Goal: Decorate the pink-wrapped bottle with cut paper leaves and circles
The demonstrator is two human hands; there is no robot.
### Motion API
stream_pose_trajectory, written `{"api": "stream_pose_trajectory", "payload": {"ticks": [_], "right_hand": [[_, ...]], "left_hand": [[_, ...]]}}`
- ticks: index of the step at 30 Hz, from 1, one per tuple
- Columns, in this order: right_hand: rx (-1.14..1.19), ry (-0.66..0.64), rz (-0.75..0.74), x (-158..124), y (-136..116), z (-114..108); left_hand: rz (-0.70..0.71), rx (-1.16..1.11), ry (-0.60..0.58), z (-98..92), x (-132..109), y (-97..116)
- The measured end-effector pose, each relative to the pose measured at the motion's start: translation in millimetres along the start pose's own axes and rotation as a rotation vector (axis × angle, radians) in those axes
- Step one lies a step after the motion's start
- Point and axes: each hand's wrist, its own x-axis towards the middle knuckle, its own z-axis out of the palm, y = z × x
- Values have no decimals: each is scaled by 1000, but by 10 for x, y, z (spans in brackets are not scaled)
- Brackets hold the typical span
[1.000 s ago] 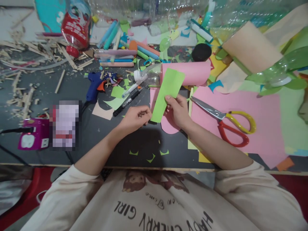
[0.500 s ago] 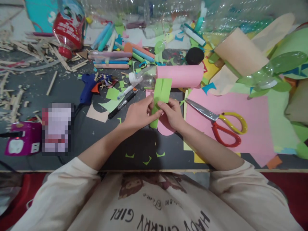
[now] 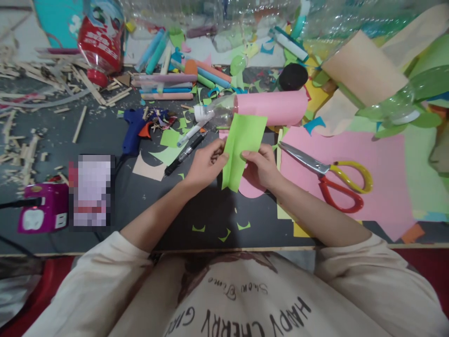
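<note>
**Holding a green strip square between two hands**

While the head view is the only one to go by, it shows the work plainly. The green paper strip [image 3: 242,150] is held upright above the dark table [image 3: 105,135], in front of the pink-wrapped bottle [image 3: 259,106] lying on its side. The left hand [image 3: 205,164] pinches the strip's left edge about halfway down, fingers curled and closed on the paper. The right hand [image 3: 261,164] grips the right edge at much the same height, thumb laid across the front. A faint lengthwise crease seems to run down the middle of the strip, and its bottom end shows a small notch.

As I judge it, good handling here means keeping both pinches level with each other, so the long edges meet evenly should the paper be folded along that crease. Light pressure near the edges would avoid stray wrinkles; thin coloured paper marks easily.

The scissors [image 3: 329,175], with yellow and red handles, lie on a pink sheet [image 3: 351,150] just right of the right hand, not touched. A black pen [image 3: 185,150] lies near the left hand, and a blue glue gun [image 3: 133,131] sits further left. Small green offcuts [image 3: 224,228] are scattered on the table below the hands.
</note>
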Motion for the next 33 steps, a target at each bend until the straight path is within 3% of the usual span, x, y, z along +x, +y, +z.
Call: {"api": "stream_pose_trajectory", "payload": {"ticks": [5,10,19,26,29,33], "right_hand": [[-13,73,-18,16,-63,24],[-14,136,-78,54,-81,64],[-59,153,-99,93,-136,82],[-84,165,-88,68,-146,82],[-254,103,-143,-59,-367,-6],[-843,29,-139,-425,-868,-329]], "left_hand": [[-98,-110,36,20,-14,-25],[4,23,122,27,-30,-38],[30,-111,-18,27,-4,-57],[63,22,64,37,26,-111],[107,59,104,27,26,-144],[202,85,133,38,47,-231]]}}
